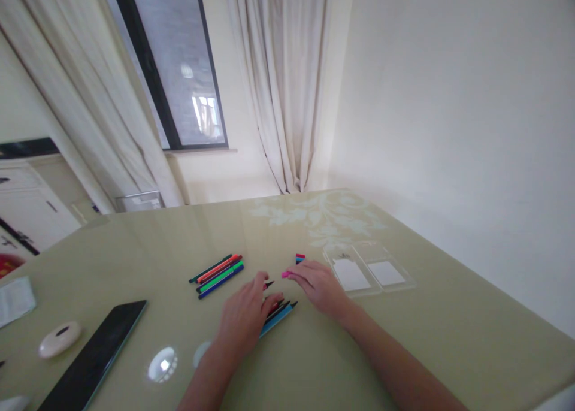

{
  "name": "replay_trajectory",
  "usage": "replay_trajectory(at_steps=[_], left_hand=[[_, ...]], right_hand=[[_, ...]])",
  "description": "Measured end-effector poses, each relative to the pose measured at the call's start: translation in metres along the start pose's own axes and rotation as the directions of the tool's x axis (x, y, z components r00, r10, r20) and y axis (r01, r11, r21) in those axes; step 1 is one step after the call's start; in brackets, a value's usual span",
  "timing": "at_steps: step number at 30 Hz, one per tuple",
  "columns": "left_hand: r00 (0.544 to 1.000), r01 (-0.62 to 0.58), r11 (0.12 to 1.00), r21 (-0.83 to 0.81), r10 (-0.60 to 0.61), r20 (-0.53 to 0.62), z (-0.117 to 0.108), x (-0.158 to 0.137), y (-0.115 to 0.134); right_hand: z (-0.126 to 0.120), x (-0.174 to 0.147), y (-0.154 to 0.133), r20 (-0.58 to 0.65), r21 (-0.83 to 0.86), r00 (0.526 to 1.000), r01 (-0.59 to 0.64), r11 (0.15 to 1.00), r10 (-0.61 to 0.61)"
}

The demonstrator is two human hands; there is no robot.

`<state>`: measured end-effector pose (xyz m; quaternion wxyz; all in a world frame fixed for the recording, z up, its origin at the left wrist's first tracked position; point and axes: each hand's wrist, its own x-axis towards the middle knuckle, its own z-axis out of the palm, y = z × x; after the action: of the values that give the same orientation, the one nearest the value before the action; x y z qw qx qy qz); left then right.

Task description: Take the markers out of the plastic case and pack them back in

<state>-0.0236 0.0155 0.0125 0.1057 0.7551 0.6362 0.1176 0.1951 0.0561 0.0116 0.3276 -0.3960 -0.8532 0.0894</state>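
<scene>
Head view: left hand (240,318), fingers pinching uncapped felt-tip pen (268,285), dark tip toward right hand (321,285); uncapped pens (279,319) underneath, over counter (462,333). Right fingers grasping pink cap (286,274), near red and blue caps (300,258). Capped pens (221,282) left of hands.

Looks like a home; curtains (296,69) hang by a window (173,51); a white cabinet (33,198) stands beyond the flower-patterned table (309,363).
</scene>
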Motion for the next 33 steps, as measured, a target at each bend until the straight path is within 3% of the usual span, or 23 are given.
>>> replay_trajectory(at_steps=[4, 7, 10, 12, 16, 19, 23, 29, 33], left_hand=[[0.996, 0.080, 0.996, 0.049, -0.077, -0.051, 0.002, 0.003, -0.013], [0.998, 0.052, 0.998, 0.047, -0.049, -0.049, 0.001, 0.005, -0.017], [0.999, 0.023, 1.000, -0.004, -0.023, -0.045, 0.001, 0.006, -0.022], [0.991, 0.037, 0.999, 0.010, -0.035, -0.130, 0.002, 0.008, -0.029], [0.924, 0.236, 0.957, 0.170, -0.166, -0.344, 0.000, 0.009, -0.052], [0.911, 0.319, 0.920, 0.226, -0.232, -0.342, -0.002, 0.008, -0.062], [0.915, 0.329, 0.916, 0.229, -0.249, -0.317, -0.002, 0.008, -0.061], [0.936, 0.258, 0.946, 0.194, -0.195, -0.294, -0.002, 0.011, -0.054], [0.978, -0.048, 0.997, 0.064, 0.060, -0.197, 0.003, 0.013, -0.035]], right_hand=[[-0.019, 0.003, 0.026, -0.109, -0.032, 0.965, -0.241, 0.970, 0.237], [-0.027, 0.001, 0.043, -0.056, -0.100, 0.935, -0.355, 0.929, 0.351], [-0.029, -0.003, 0.049, 0.034, -0.171, 0.923, -0.372, 0.912, 0.383], [-0.030, -0.004, 0.048, 0.072, -0.209, 0.925, -0.352, 0.912, 0.374], [-0.032, -0.003, 0.044, 0.099, -0.286, 0.924, -0.328, 0.900, 0.368], [-0.034, -0.003, 0.043, 0.109, -0.318, 0.917, -0.335, 0.887, 0.385], [-0.035, -0.001, 0.041, 0.081, -0.331, 0.925, -0.326, 0.886, 0.371], [-0.021, 0.000, 0.023, 0.017, -0.260, 0.971, -0.226, 0.939, 0.239], [-0.009, -0.004, 0.002, 0.062, -0.187, 0.996, -0.045, 0.981, 0.058]])
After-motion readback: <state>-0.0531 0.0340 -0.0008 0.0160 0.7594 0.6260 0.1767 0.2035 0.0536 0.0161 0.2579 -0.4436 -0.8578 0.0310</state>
